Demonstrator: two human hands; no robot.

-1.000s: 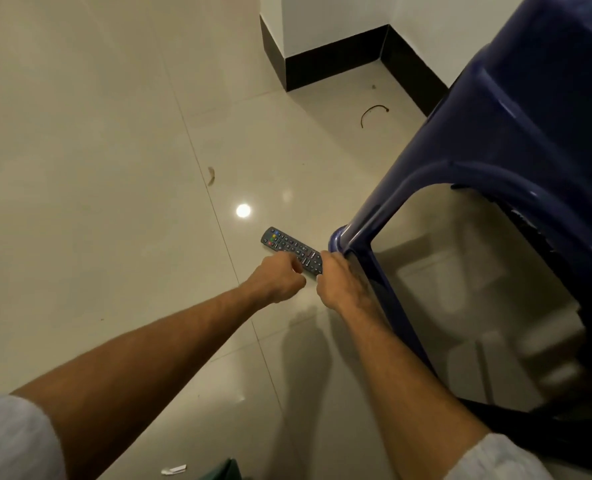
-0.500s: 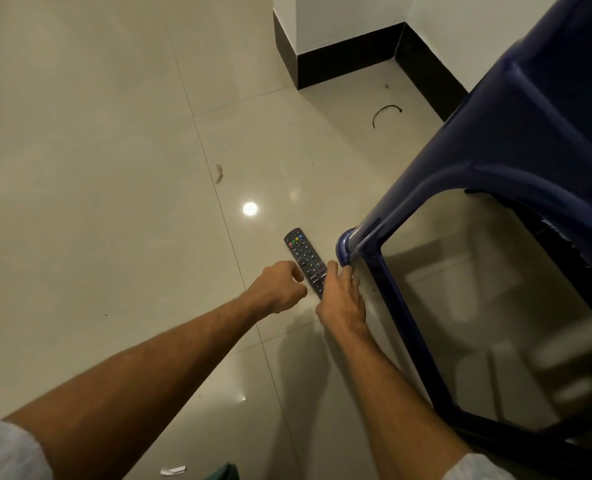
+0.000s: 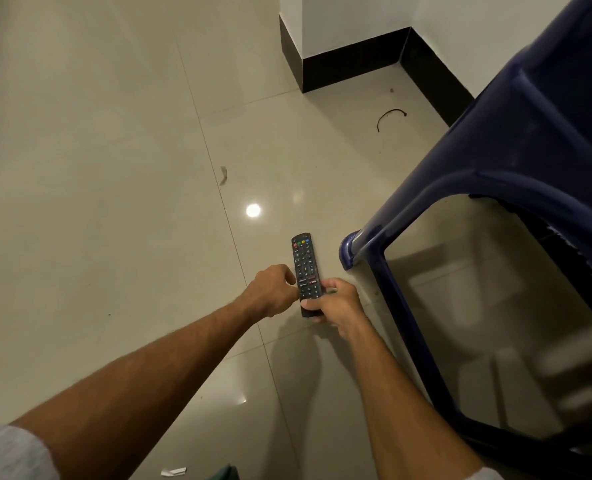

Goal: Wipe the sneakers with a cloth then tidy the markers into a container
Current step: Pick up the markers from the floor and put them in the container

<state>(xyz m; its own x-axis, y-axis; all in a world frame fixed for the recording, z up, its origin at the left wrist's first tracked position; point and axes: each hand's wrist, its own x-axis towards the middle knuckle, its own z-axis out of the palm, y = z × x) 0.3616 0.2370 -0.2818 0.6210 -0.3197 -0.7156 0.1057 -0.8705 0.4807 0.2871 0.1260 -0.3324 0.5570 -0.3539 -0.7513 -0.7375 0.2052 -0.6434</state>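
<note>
Fingers (image 3: 336, 287) of the right hand (image 3: 337, 304) are curled round the near end of a black remote control (image 3: 305, 268), with the thumb laid across its face. The fingers of the left hand (image 3: 270, 289) are curled, knuckles uppermost, against the remote's left edge; whether they pinch it cannot be told. The remote's long axis runs straight away from the person, its coloured keys at the far end toward the wall corner, and a shadow falls on the floor (image 3: 97, 202) beneath its near end. Just right of the remote stands the foot of a blue plastic chair (image 3: 495, 174), near the right hand but apart from it. Farther out on the floor lie a small scrap (image 3: 223, 175) by a tile joint and a curved black strip (image 3: 391, 116) near the skirting. No sneakers, cloth, markers or container are in view; a green corner (image 3: 230, 473) at the bottom edge of the view is too cropped to identify. The task's things therefore appear to lie outside the view, and the right hand at least must release the remote before taking them up.
</note>
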